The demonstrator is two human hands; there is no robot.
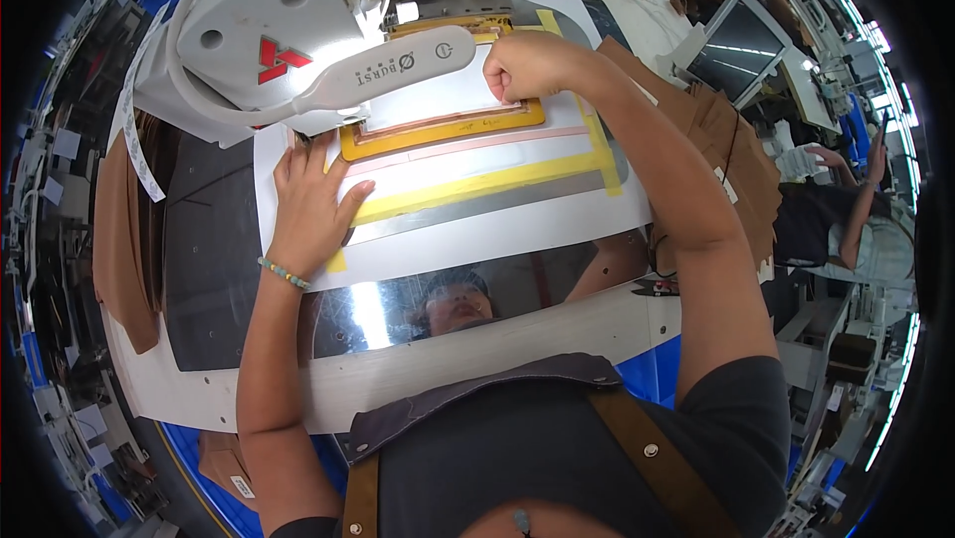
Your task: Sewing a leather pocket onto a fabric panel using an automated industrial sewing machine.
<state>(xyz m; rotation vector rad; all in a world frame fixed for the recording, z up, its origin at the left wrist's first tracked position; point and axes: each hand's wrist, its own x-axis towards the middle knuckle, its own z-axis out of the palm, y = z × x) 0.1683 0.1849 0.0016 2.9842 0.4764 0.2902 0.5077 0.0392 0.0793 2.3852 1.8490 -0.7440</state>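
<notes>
My left hand [306, 205] lies with spread fingers on a white sheet [408, 255], its fingertips by the left end of a yellow-edged rectangular frame [448, 138]. Closed in a fist, my right hand [532, 66] rests at the right end of that frame. Its fingertips press down near the frame's inner edge, and whatever they may hold is hidden. A white panel [428, 90] shows inside the frame. Strips of yellow tape [477, 198] run along the sheet below the frame and up its right side, next to a thin pinkish line.
A white sewing machine head [239, 26] with a grey lamp arm [398, 69] overhangs the work. Brown pieces are stacked at left [124, 230] and right [711, 155]. A screen [738, 41] stands at the far right; another person [831, 225] sits beyond. Shiny metal plate [527, 289] lies in front.
</notes>
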